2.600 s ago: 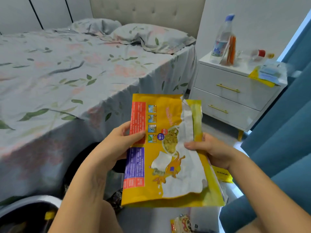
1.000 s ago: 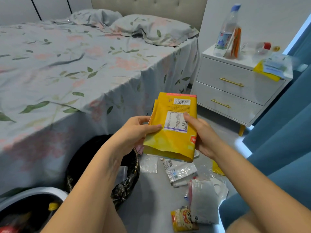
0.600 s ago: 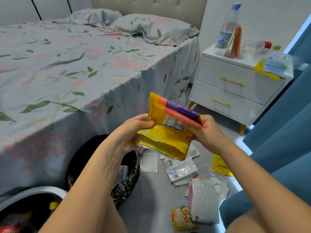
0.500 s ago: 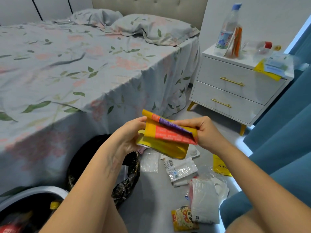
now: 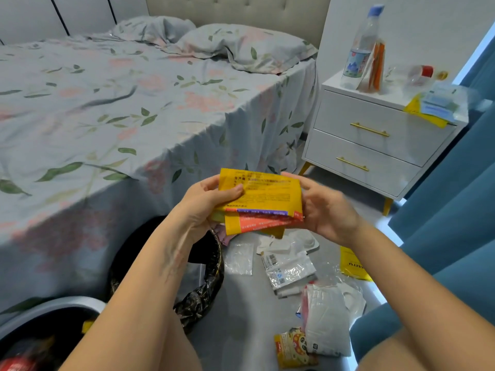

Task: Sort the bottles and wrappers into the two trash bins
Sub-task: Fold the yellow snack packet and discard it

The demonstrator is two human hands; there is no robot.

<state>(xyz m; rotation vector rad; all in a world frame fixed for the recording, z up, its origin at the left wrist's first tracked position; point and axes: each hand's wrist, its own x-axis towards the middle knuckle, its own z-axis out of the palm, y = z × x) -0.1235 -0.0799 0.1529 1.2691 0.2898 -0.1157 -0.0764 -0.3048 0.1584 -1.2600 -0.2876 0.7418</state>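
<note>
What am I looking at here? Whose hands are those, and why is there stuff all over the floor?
The picture comes from a camera worn on a person's head, looking down at their own two bare hands. There is no robot. The left hand and right hand together hold a folded yellow plastic snack bag. Below the left arm is a round bin lined with a black bag, and a grey-rimmed bin shows at the bottom left corner. Clear and white wrappers lie scattered on the grey floor. A clear plastic bottle with a blue cap stands on the white nightstand beside the flowery bed.
</note>
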